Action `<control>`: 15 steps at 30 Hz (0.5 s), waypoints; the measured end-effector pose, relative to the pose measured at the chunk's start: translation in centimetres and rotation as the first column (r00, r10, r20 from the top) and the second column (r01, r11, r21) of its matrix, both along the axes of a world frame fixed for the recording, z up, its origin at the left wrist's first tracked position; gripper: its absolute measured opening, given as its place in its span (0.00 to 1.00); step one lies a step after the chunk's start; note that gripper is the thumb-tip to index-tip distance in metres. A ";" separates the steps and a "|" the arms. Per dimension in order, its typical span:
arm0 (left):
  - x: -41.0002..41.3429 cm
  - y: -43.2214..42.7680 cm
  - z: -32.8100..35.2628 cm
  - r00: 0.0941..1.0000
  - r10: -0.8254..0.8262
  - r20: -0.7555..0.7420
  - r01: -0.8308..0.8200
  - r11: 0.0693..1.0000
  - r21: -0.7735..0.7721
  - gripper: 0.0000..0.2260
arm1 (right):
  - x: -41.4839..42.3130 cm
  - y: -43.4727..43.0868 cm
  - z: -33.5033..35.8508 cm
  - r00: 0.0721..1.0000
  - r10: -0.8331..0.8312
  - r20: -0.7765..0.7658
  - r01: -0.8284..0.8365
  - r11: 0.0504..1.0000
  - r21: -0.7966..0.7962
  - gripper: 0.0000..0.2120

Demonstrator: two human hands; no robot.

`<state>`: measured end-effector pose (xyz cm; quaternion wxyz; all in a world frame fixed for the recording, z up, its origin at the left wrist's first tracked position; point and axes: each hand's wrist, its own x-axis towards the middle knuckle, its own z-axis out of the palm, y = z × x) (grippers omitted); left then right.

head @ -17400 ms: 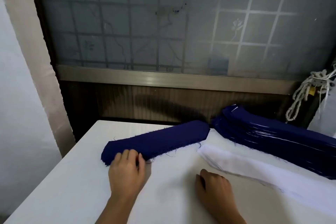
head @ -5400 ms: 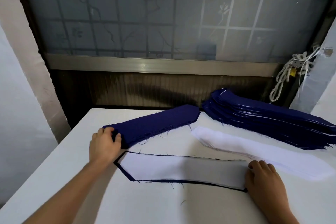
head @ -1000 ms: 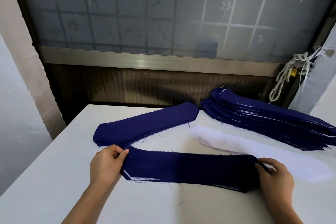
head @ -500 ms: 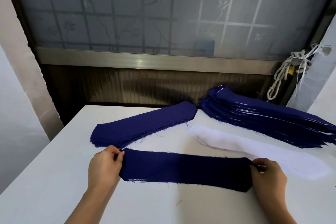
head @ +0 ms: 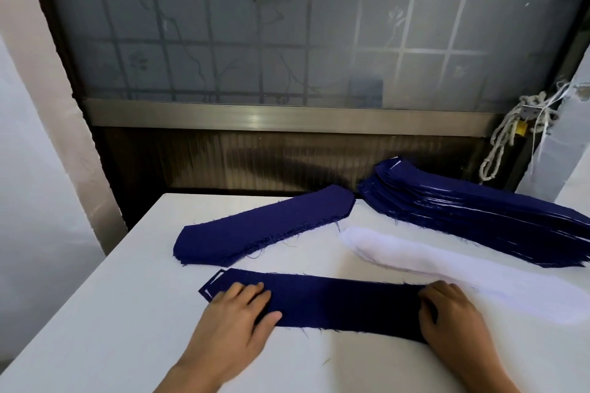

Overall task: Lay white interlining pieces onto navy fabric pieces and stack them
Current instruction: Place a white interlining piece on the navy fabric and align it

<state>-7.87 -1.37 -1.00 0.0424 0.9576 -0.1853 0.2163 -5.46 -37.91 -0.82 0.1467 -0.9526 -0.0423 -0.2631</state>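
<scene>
A long navy fabric piece [head: 344, 306] lies flat on the white table [head: 105, 329] in front of me, with a sliver of white interlining showing at its left tip. My left hand [head: 236, 319] rests flat on its left end, fingers spread. My right hand [head: 453, 319] presses on its right end, fingers bent down onto the cloth. Behind it a small pile of navy pieces [head: 261, 230] lies slanted. A pile of white interlining [head: 447, 268] stretches to the right, and a tall stack of navy pieces with white layers [head: 485, 214] sits at the back right.
A frosted window with a metal sill [head: 255, 115] stands behind the table. A knotted rope [head: 510, 137] hangs at the right by a wall. The table's left edge drops off near a pale wall [head: 38, 169].
Both hands pinched the ends of the navy piece before; now they lie on top of it, pressing it down onto the table. The piece sits slightly nearer to me.
</scene>
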 end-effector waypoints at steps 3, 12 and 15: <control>-1.1 1.7 0.3 0.992 0.125 0.031 -0.127 0.990 0.066 0.27 | -0.4 0.7 0.3 0.995 0.097 -0.005 -0.097 0.995 -0.025 0.12; -1.4 10.6 3.3 0.811 0.557 -0.180 -0.504 0.821 0.267 0.43 | -4.1 11.6 1.2 0.827 0.555 -0.086 -0.559 0.829 -0.019 0.12; 1.4 13.3 3.3 0.679 0.689 -0.254 -0.628 0.724 0.284 0.37 | -4.6 15.5 1.2 0.763 0.639 -0.101 -0.641 0.767 0.008 0.16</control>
